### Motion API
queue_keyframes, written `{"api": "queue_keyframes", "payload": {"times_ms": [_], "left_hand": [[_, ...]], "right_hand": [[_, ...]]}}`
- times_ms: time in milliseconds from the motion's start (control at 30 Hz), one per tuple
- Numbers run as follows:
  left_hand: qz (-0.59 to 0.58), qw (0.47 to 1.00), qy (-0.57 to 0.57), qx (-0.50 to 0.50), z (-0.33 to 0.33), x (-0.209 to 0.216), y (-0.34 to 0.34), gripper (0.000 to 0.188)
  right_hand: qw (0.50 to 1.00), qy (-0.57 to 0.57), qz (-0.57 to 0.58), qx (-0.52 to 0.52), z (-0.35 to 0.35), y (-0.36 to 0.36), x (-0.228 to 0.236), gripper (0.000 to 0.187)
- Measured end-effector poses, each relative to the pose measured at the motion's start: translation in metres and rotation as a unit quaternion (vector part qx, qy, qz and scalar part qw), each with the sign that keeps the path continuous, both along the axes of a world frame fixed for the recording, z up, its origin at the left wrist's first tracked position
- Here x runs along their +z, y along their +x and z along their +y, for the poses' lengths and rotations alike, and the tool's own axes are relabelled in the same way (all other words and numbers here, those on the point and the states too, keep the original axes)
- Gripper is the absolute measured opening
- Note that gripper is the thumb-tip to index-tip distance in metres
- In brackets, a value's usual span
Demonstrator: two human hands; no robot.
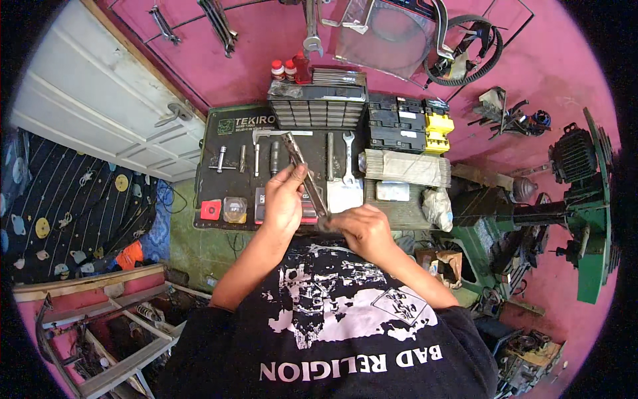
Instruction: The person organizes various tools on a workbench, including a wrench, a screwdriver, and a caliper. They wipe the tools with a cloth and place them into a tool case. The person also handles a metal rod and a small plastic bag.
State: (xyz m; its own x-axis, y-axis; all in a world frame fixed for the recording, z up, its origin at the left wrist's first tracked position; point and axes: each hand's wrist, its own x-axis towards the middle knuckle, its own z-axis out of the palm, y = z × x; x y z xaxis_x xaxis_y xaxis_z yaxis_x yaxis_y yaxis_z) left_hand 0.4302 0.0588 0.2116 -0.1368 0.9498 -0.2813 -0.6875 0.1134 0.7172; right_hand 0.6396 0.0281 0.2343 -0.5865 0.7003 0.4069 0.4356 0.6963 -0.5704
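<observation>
A long, worn metal bar [314, 190] slants in front of my chest, its upper end away from me and to the left. The upper end shows small holes or notches. My left hand [284, 201] is closed around its middle, thumb along the side. At the lower end, my right hand [365, 229] pinches with curled fingers, partly hiding that end. Beyond them on the dark mat [229, 183] lie a T-handle wrench [220, 161], a caliper [266, 133], a dark cylindrical tool [275, 158] and a combination wrench [349, 159]. A red-and-dark case [262, 215] sits just behind my left hand.
A drawer cabinet [318, 114] stands at the bench's back, beside black and yellow bins [399, 126]. Stacked pale strips [407, 168] and a crumpled plastic bag [437, 209] lie at the right. A green machine [591, 219] stands far right; a white door [109, 90] is left.
</observation>
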Motion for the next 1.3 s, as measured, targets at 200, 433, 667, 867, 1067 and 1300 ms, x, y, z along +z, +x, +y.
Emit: {"api": "queue_keyframes", "payload": {"times_ms": [200,433,667,867,1067,1300], "left_hand": [[-0.06,0.997,0.035,-0.013,0.007,0.001,-0.003,0.019],[-0.027,0.999,0.027,-0.009,0.003,0.004,0.006,0.021],[0.084,0.994,0.075,0.006,-0.002,-0.016,0.008,0.018],[0.111,0.993,0.04,0.029,-0.004,-0.035,0.009,0.019],[0.134,0.989,-0.046,-0.031,-0.005,-0.046,0.002,0.021],[0.213,0.958,-0.106,-0.158,0.008,-0.097,-0.028,0.03]], "right_hand": [[0.948,-0.258,0.158,-0.103,0.013,0.002,0.003,0.012],[0.909,-0.371,0.174,-0.074,0.003,-0.014,0.007,0.014],[0.836,-0.496,0.23,-0.042,0.002,-0.01,-0.036,0.018],[0.77,-0.561,0.303,-0.003,-0.009,-0.022,-0.058,0.017],[0.981,-0.147,0.119,-0.05,-0.003,-0.034,-0.056,0.021],[0.962,-0.213,0.057,-0.16,0.007,-0.011,-0.111,0.011]]}}
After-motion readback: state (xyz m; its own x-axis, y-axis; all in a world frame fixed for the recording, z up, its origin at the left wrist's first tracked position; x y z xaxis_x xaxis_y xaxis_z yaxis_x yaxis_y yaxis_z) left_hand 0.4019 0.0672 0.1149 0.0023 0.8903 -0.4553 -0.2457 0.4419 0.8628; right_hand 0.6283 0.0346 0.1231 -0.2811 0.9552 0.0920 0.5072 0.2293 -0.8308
